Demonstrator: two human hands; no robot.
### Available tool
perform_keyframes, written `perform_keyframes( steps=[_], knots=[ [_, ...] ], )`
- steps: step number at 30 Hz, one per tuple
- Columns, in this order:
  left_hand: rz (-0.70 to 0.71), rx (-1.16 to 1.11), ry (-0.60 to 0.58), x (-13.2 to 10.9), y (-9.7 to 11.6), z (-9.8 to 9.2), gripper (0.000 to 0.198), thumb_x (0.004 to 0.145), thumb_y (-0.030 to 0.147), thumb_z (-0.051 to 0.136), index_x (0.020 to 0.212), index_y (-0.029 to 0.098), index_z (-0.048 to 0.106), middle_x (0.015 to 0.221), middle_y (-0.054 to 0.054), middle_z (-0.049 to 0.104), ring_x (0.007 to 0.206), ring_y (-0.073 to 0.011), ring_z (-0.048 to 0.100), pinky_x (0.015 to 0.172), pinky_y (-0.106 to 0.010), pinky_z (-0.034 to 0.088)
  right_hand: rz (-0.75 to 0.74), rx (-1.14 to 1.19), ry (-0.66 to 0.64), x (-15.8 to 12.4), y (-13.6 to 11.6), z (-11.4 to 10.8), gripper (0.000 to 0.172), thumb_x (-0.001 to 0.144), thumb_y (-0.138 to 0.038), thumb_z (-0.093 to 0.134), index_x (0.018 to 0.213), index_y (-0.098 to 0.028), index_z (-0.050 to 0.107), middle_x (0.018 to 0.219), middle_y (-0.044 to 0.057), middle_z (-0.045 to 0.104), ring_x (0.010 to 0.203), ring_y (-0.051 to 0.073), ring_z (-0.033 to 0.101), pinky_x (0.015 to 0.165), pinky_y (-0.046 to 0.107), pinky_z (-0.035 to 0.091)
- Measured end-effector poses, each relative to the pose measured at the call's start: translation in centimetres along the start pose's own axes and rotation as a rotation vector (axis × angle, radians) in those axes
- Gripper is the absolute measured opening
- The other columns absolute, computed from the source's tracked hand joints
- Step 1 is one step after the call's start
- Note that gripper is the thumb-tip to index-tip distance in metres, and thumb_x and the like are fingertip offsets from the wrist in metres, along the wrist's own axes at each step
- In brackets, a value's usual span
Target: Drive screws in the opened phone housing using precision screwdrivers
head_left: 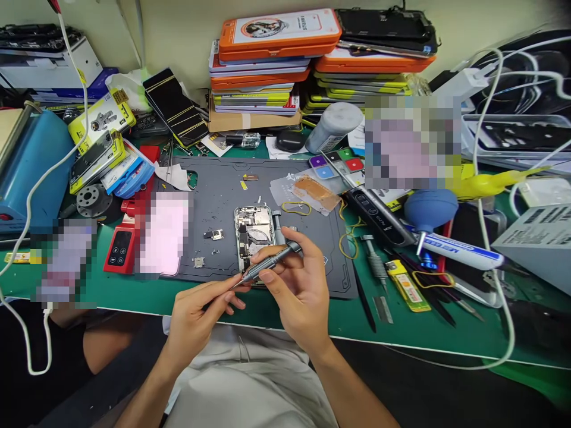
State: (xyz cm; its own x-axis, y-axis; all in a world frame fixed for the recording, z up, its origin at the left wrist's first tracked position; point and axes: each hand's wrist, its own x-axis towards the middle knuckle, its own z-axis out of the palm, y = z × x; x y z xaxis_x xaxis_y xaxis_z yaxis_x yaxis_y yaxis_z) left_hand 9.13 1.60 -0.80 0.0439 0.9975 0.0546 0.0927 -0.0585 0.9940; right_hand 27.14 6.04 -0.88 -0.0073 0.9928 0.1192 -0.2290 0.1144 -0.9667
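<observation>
My right hand (pixel 298 285) grips a grey precision screwdriver (pixel 272 261), slanted down to the left, its cap end near my index finger. Its thin tip reaches the pinched thumb and fingers of my left hand (pixel 196 315); anything small between them is too tiny to make out. Just behind my hands an opened phone (pixel 255 221) lies on a dark grey work mat (pixel 214 190), inner parts showing, its lower end partly covered by my hands. Small metal phone parts (pixel 214 235) lie left of it. Another grey screwdriver (pixel 277 223) sits partly hidden at its right.
A red device (pixel 118 249) and a blurred pink-screened phone (pixel 163 235) lie left. To the right are a blue air blower (pixel 430 208), a black pen-like tool (pixel 379 217), another screwdriver (pixel 373 261) and a black pry stick (pixel 366 300). Stacked boxes (pixel 263 77) stand behind. A white cable (pixel 479 148) hangs right.
</observation>
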Motion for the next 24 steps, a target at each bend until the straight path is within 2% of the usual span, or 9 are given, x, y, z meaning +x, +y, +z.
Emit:
perform_keyframes(
  steps=[5, 14, 20, 24],
  knots=[
    [0.007, 0.01, 0.04, -0.02, 0.07, 0.17, 0.028, 0.112, 0.039, 0.069, 0.127, 0.024, 0.088, 0.104, -0.007, 0.09, 0.077, -0.0159, 0.085, 0.066, -0.022, 0.072, -0.024, 0.028, -0.002, -0.3, 0.06, 0.03, 0.043, 0.105, -0.031, 0.078, 0.141, -0.036, 0.054, 0.107, 0.002, 0.083, 0.095, 0.021, 0.085, 0.084, 0.038, 0.075],
    [0.046, 0.05, 0.117, -0.4, -0.28, 0.4, 0.02, 0.109, 0.026, 0.073, 0.12, 0.024, 0.089, 0.099, -0.003, 0.089, 0.078, -0.0156, 0.087, 0.07, -0.02, 0.072, -0.056, 0.018, -0.028, -0.63, 0.22, 0.08, 0.042, 0.103, -0.024, 0.082, 0.137, -0.034, 0.058, 0.107, 0.001, 0.087, 0.096, 0.018, 0.086, 0.084, 0.031, 0.073],
    [0.159, 0.185, 0.107, -0.52, -0.33, 0.52, 0.021, 0.105, 0.011, 0.071, 0.115, 0.023, 0.086, 0.098, 0.0, 0.089, 0.08, -0.0129, 0.086, 0.079, -0.018, 0.071, -0.009, -0.004, -0.043, -0.63, 0.24, -0.01, 0.041, 0.102, -0.03, 0.084, 0.135, -0.032, 0.059, 0.104, 0.002, 0.087, 0.093, 0.02, 0.087, 0.082, 0.034, 0.075],
    [0.221, 0.254, 0.11, -0.45, -0.47, 0.67, 0.02, 0.105, 0.008, 0.071, 0.114, 0.022, 0.083, 0.098, 0.001, 0.089, 0.081, -0.0116, 0.085, 0.079, -0.016, 0.069, -0.001, 0.006, -0.059, -0.57, 0.28, -0.04, 0.041, 0.103, -0.032, 0.083, 0.135, -0.032, 0.058, 0.104, 0.002, 0.086, 0.086, 0.019, 0.085, 0.077, 0.033, 0.075]
  ],
)
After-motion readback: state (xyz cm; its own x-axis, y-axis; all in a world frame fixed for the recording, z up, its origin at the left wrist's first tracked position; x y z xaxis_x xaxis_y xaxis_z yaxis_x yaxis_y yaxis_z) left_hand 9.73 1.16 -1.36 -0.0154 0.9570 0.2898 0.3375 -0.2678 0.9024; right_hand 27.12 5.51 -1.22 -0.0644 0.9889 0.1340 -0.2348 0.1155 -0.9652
